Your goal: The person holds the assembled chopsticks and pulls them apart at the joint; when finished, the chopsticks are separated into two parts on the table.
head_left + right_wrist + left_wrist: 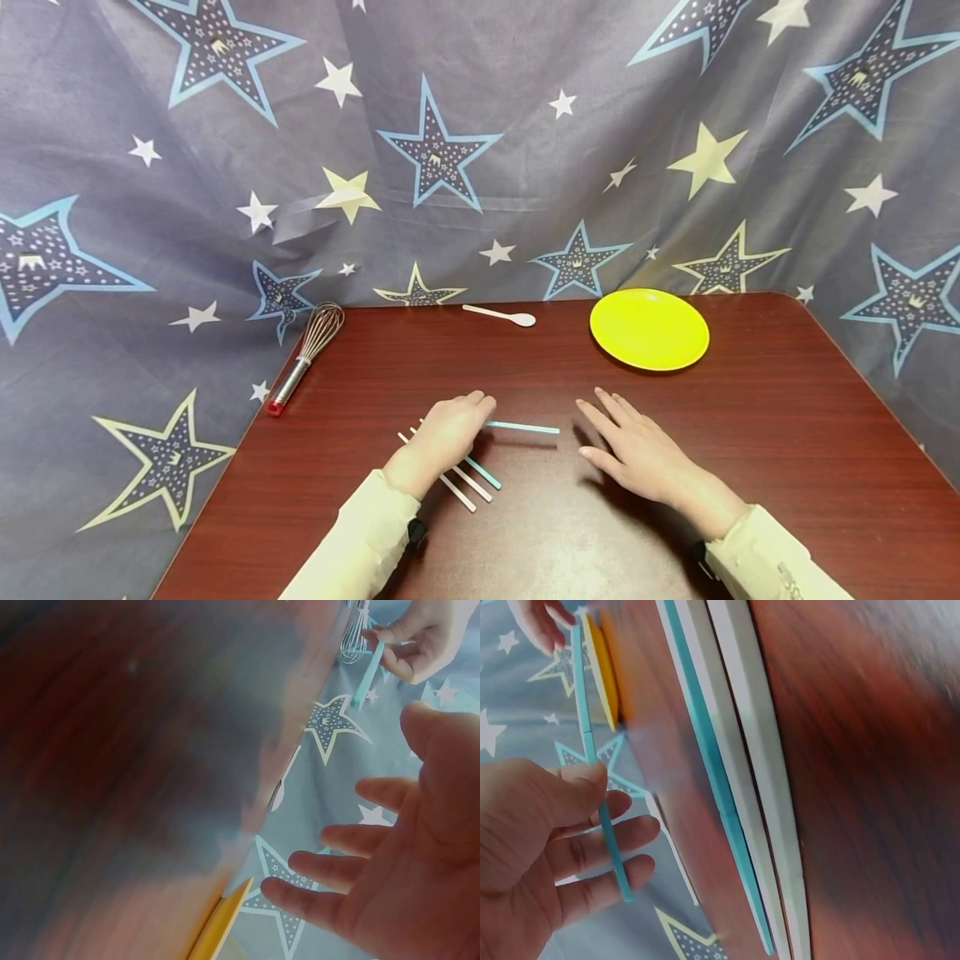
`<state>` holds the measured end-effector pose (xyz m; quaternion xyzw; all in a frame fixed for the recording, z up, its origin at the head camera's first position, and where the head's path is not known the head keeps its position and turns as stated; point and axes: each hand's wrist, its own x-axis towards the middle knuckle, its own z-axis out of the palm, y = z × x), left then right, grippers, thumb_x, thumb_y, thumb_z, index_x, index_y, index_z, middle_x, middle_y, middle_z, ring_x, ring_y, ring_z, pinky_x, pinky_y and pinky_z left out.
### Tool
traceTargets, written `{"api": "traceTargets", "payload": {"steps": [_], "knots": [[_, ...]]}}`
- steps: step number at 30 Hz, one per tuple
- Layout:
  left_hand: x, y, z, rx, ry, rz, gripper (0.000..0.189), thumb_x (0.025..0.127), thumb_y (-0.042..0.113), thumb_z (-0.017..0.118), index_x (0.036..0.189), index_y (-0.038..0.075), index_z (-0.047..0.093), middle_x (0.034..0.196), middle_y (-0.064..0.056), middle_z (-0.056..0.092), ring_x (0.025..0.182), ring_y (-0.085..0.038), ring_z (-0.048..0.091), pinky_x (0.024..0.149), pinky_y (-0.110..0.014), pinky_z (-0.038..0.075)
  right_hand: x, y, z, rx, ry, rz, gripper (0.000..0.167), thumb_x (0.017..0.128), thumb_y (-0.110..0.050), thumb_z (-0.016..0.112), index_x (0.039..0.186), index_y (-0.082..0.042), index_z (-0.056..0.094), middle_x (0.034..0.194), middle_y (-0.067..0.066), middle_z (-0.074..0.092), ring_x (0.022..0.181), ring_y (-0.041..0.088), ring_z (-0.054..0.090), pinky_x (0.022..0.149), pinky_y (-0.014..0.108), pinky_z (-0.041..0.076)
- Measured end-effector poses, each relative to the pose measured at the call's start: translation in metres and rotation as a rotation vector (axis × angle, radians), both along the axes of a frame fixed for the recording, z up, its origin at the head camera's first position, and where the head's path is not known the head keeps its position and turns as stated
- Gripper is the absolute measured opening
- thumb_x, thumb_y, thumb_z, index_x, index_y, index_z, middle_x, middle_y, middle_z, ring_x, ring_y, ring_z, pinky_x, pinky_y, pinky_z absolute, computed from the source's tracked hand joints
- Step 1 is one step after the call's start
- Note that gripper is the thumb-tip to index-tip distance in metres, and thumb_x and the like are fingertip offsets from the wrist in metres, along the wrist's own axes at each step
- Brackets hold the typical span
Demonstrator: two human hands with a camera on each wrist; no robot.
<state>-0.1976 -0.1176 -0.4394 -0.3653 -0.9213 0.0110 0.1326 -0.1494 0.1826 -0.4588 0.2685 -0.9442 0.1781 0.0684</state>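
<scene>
My left hand (pixel 448 431) pinches a light blue chopstick (pixel 525 428) between thumb and fingers, its free end pointing right, over the table. In the left wrist view the held chopstick (pixel 583 697) crosses in front of the loosely bent lower fingers. Beneath and beside that hand, a second blue chopstick (pixel 486 475) and two white chopsticks (pixel 476 486) lie side by side on the table, their middles partly hidden by the hand and wrist. My right hand (pixel 643 454) hovers over the table to the right of the held tip, fingers spread, holding nothing.
On the dark red wooden table (pixel 787 433), a yellow plate (pixel 649 329) sits at the back right. A white spoon (pixel 517 318) lies along the back edge. A whisk (pixel 306 358) with a red-ended handle is at the left edge. A star-patterned curtain (pixel 480 167) hangs behind.
</scene>
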Motion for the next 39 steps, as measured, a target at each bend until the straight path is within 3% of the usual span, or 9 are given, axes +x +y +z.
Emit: {"api": "traceTargets", "payload": {"steps": [6, 15, 19, 21, 25, 30, 34, 39], "knots": [[0.006, 0.011, 0.002, 0.014, 0.019, -0.046, 0.025, 0.08, -0.008, 0.062, 0.09, 0.012, 0.052, 0.079, 0.001, 0.056, 0.073, -0.016, 0.061, 0.061, -0.031, 0.05, 0.0, -0.003, 0.002, -0.022, 0.033, 0.036, 0.065, 0.095, -0.039, 0.06, 0.148, -0.006, 0.04, 0.147, 0.023, 0.041, 0.133, 0.046, 0.039, 0.102, 0.059, 0.036], [0.015, 0.03, -0.001, 0.039, 0.027, -0.096, 0.027, 0.075, -0.003, 0.064, 0.09, 0.011, 0.047, 0.064, 0.002, 0.053, 0.062, -0.018, 0.062, 0.053, -0.033, 0.049, 0.001, -0.011, 0.005, -0.105, 0.053, 0.084, 0.068, 0.091, -0.032, 0.068, 0.145, -0.001, 0.041, 0.142, 0.017, 0.049, 0.127, 0.04, 0.048, 0.101, 0.055, 0.04], [0.02, 0.039, -0.005, 0.065, 0.005, -0.126, 0.028, 0.077, 0.001, 0.069, 0.092, 0.011, 0.047, 0.064, 0.002, 0.054, 0.059, -0.017, 0.06, 0.053, -0.032, 0.049, 0.002, -0.016, 0.006, -0.112, 0.082, 0.107, 0.065, 0.089, -0.028, 0.071, 0.141, 0.002, 0.046, 0.128, 0.018, 0.06, 0.115, 0.032, 0.059, 0.095, 0.049, 0.046], [0.022, 0.042, -0.007, 0.088, -0.014, -0.134, 0.027, 0.08, 0.004, 0.07, 0.092, 0.011, 0.048, 0.066, 0.003, 0.055, 0.059, -0.017, 0.06, 0.053, -0.031, 0.049, 0.003, -0.017, 0.007, -0.095, 0.081, 0.117, 0.06, 0.089, -0.027, 0.07, 0.137, 0.002, 0.05, 0.11, 0.012, 0.067, 0.1, 0.024, 0.064, 0.088, 0.045, 0.05], [0.025, 0.049, -0.01, 0.135, -0.044, -0.145, 0.023, 0.086, 0.014, 0.072, 0.095, 0.012, 0.051, 0.071, 0.003, 0.06, 0.062, -0.016, 0.062, 0.055, -0.031, 0.05, 0.004, -0.019, 0.006, -0.066, 0.057, 0.13, 0.046, 0.089, -0.025, 0.07, 0.127, -0.001, 0.06, 0.087, 0.001, 0.066, 0.077, 0.013, 0.061, 0.073, 0.04, 0.051], [0.028, 0.056, -0.016, 0.172, -0.078, -0.15, 0.02, 0.09, 0.02, 0.069, 0.097, 0.012, 0.051, 0.076, 0.004, 0.063, 0.065, -0.015, 0.063, 0.057, -0.03, 0.05, 0.005, -0.021, 0.006, -0.064, 0.037, 0.14, 0.023, 0.089, -0.021, 0.07, 0.108, -0.008, 0.068, 0.087, -0.006, 0.068, 0.073, 0.008, 0.06, 0.065, 0.035, 0.051], [0.03, 0.061, -0.019, 0.172, -0.088, -0.155, 0.017, 0.093, 0.02, 0.065, 0.095, 0.012, 0.05, 0.075, 0.005, 0.061, 0.063, -0.014, 0.061, 0.056, -0.03, 0.05, 0.003, -0.022, 0.004, -0.087, 0.041, 0.161, 0.007, 0.089, -0.019, 0.071, 0.09, -0.015, 0.064, 0.075, -0.013, 0.056, 0.065, 0.004, 0.049, 0.059, 0.03, 0.046], [0.033, 0.068, -0.02, 0.156, -0.105, -0.158, 0.013, 0.095, 0.021, 0.061, 0.088, 0.015, 0.053, 0.074, 0.006, 0.057, 0.063, -0.012, 0.059, 0.056, -0.029, 0.049, 0.002, -0.02, 0.002, -0.098, 0.084, 0.166, 0.026, 0.088, -0.014, 0.071, 0.073, -0.019, 0.05, 0.066, -0.014, 0.042, 0.06, 0.005, 0.041, 0.056, 0.025, 0.04]]}}
